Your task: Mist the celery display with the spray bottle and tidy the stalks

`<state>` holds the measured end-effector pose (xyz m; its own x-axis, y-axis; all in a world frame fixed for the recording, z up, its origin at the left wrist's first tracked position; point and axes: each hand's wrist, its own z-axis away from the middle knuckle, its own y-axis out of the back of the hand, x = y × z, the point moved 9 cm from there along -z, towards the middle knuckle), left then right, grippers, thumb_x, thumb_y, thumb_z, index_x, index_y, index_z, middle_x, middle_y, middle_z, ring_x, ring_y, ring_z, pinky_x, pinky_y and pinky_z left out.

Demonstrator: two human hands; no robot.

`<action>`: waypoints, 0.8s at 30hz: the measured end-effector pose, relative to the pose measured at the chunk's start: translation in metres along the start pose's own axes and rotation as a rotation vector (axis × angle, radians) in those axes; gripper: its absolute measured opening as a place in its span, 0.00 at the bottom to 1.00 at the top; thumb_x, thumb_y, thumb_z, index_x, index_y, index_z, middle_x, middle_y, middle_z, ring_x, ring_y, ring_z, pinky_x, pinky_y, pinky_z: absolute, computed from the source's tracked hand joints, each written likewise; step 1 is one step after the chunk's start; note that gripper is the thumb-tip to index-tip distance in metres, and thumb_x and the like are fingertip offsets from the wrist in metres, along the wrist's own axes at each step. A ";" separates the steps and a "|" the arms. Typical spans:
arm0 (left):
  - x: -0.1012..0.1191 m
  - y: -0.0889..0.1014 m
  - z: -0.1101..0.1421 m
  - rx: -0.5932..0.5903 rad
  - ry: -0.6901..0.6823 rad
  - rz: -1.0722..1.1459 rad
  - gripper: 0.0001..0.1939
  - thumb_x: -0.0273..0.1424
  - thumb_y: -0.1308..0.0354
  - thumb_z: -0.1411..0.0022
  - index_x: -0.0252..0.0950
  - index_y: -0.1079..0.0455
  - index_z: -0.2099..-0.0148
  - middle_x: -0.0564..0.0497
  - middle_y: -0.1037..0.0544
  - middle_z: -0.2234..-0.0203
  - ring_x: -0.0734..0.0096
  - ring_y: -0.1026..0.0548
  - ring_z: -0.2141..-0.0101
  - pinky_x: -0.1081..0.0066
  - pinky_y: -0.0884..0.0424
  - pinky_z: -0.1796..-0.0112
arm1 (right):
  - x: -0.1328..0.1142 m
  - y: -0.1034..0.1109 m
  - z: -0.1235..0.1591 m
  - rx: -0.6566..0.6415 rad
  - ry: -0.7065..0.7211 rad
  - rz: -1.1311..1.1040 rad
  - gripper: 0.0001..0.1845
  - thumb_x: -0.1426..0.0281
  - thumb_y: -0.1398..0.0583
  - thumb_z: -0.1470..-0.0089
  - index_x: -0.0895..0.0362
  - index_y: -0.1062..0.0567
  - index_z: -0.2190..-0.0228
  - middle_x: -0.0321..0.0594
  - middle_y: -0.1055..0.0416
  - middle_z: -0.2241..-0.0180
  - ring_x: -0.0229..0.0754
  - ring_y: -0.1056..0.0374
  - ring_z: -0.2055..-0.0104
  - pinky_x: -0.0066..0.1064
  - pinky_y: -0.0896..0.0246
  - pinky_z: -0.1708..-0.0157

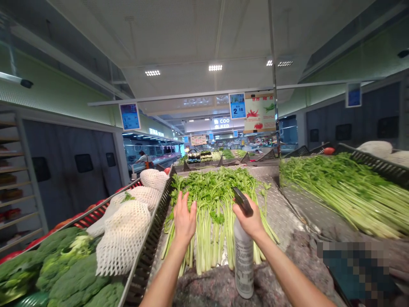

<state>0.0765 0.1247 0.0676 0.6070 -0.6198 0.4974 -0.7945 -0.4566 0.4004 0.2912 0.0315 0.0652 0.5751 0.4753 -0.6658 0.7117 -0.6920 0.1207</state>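
My right hand (250,217) is wrapped round the neck of a grey spray bottle (244,260) with a dark trigger head. The bottle is upright, its nozzle toward the celery behind it. Bunches of celery (212,230) lie side by side on a metal display surface, leaves at the far end and pale stalks toward me. My left hand (184,217) hovers over or touches the left part of the celery; which one I cannot tell. Its fingers are stretched out and it holds nothing.
Left of the celery stands a black crate (153,226) with foam-netted produce (124,238) and broccoli (70,264). A mirror panel (335,119) on the right reflects the celery. Grey felt-like cloth (204,290) lies in front. Price signs (237,105) hang above.
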 end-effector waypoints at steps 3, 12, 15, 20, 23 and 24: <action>0.005 -0.006 0.000 -0.017 -0.007 -0.014 0.25 0.39 0.60 0.42 0.31 0.44 0.46 0.39 0.48 0.44 0.60 0.49 0.44 0.56 0.50 0.48 | 0.005 0.010 -0.003 0.026 -0.014 0.018 0.08 0.69 0.46 0.59 0.58 0.32 0.72 0.35 0.32 0.76 0.38 0.36 0.75 0.28 0.42 0.74; 0.017 -0.019 -0.001 -0.024 -0.032 0.052 0.24 0.40 0.59 0.43 0.34 0.45 0.46 0.42 0.49 0.44 0.61 0.50 0.44 0.56 0.51 0.47 | 0.012 0.032 -0.005 0.069 -0.012 0.059 0.08 0.68 0.46 0.60 0.57 0.32 0.73 0.36 0.32 0.76 0.39 0.37 0.75 0.28 0.42 0.74; 0.020 -0.024 -0.001 -0.037 -0.031 0.065 0.24 0.40 0.59 0.43 0.35 0.45 0.46 0.42 0.49 0.43 0.61 0.50 0.44 0.56 0.51 0.47 | 0.014 0.039 -0.005 0.074 -0.011 0.067 0.08 0.68 0.46 0.59 0.57 0.32 0.73 0.36 0.32 0.75 0.39 0.36 0.74 0.28 0.42 0.73; 0.026 -0.031 0.002 -0.061 -0.029 0.047 0.25 0.40 0.60 0.43 0.33 0.45 0.46 0.41 0.49 0.43 0.61 0.50 0.44 0.56 0.52 0.47 | 0.024 0.056 -0.003 0.151 -0.029 0.083 0.10 0.68 0.46 0.59 0.58 0.32 0.71 0.35 0.32 0.76 0.38 0.37 0.76 0.27 0.43 0.74; 0.030 -0.036 0.004 -0.070 -0.030 0.046 0.25 0.40 0.61 0.42 0.33 0.46 0.45 0.41 0.50 0.43 0.61 0.51 0.44 0.56 0.52 0.47 | 0.032 0.063 -0.001 0.164 -0.038 0.091 0.09 0.68 0.46 0.59 0.58 0.32 0.72 0.35 0.33 0.77 0.38 0.37 0.77 0.27 0.43 0.76; 0.031 -0.038 0.004 -0.074 -0.031 0.048 0.25 0.40 0.61 0.42 0.33 0.46 0.45 0.41 0.50 0.43 0.61 0.51 0.44 0.56 0.52 0.47 | 0.033 0.064 0.000 0.164 -0.043 0.095 0.09 0.68 0.46 0.59 0.58 0.32 0.72 0.35 0.33 0.77 0.38 0.37 0.76 0.27 0.43 0.75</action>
<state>0.1256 0.1203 0.0644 0.5661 -0.6599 0.4941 -0.8185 -0.3783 0.4324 0.3560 0.0029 0.0508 0.6165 0.3826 -0.6882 0.5778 -0.8136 0.0653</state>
